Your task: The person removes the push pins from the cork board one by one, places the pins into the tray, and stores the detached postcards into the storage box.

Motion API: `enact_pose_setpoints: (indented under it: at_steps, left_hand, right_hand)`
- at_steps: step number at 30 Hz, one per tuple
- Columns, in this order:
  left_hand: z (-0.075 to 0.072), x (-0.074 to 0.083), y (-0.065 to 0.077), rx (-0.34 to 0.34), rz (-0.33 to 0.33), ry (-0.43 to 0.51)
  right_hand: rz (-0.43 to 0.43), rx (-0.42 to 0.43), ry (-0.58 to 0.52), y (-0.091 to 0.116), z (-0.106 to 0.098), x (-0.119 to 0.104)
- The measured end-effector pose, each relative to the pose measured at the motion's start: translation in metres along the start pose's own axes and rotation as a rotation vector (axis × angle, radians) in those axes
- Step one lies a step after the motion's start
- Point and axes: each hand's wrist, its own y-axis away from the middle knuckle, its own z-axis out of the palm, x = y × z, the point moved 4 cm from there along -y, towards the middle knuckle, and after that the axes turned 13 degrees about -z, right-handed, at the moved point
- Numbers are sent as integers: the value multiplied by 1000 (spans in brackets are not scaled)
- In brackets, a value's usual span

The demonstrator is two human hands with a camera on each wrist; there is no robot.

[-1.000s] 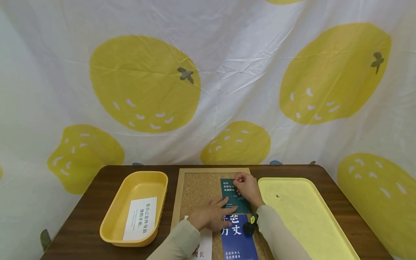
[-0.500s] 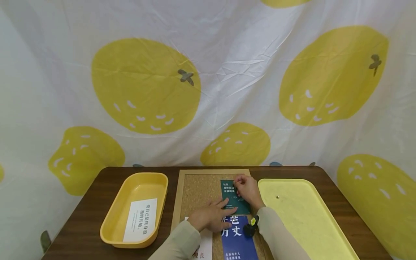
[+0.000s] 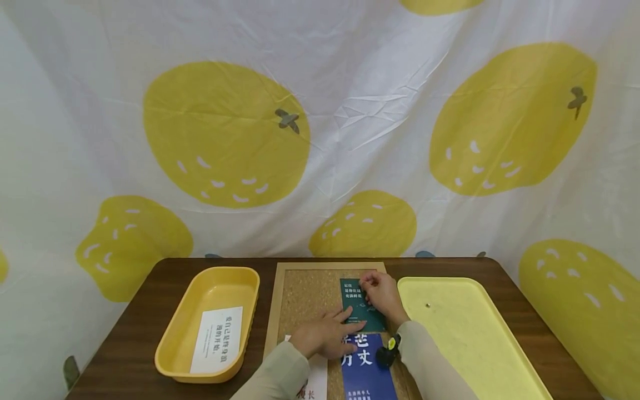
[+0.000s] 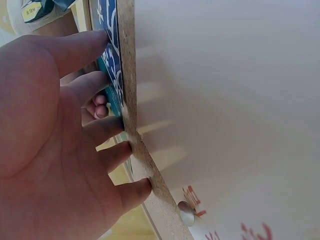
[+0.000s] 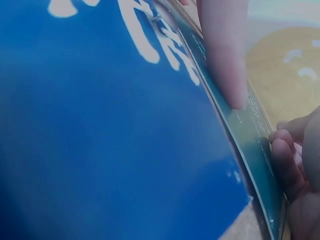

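Cork board (image 3: 306, 291), wood-framed, lying on a dark brown table (image 3: 135, 339), both hands over its right half. Green card (image 3: 356, 306), white print, in the upper right part of the board, its lower edge close to the blue card. Blue card (image 3: 370, 373), large white characters, directly nearer the person, running to the bottom edge of the head view. White card (image 3: 317, 379), red characters, left of the blue one, partly covered by the left hand; a round metal tack (image 4: 186, 214) shows on it in the left wrist view. Left hand (image 3: 325, 335): palm down, fingers straight and spread, fingertips on the lower part of the green card, thumb on the blue card. Right hand (image 3: 381, 293): at the upper right of the green card, fingers curled, thumb and forefinger tips together; whether anything is pinched between them cannot be told. Black wrist device (image 3: 386, 353), with a yellow mark, at the right wrist; light sleeves (image 3: 277, 366) on both arms. Orange-yellow bin (image 3: 164, 362), left of the board, holding a printed card (image 3: 214, 341), laid aslant. Pale yellow tray (image 3: 462, 333), right of the board, bearing one small tack (image 3: 427, 305). Backdrop: white curtain (image 3: 330, 144), printed with lemons.
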Motion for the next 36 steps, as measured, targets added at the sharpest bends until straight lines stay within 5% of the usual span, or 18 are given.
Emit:
enact_pose_setpoints:
  at_steps: [23,36]
  left_hand:
    - [3,1,-2,11,-8,-27]
    - [2,-2,-1,-9,1,7]
  right_hand:
    - [4,-37,-107,3,-6,-1]
    - [-46,-19,-55,7,-48,13]
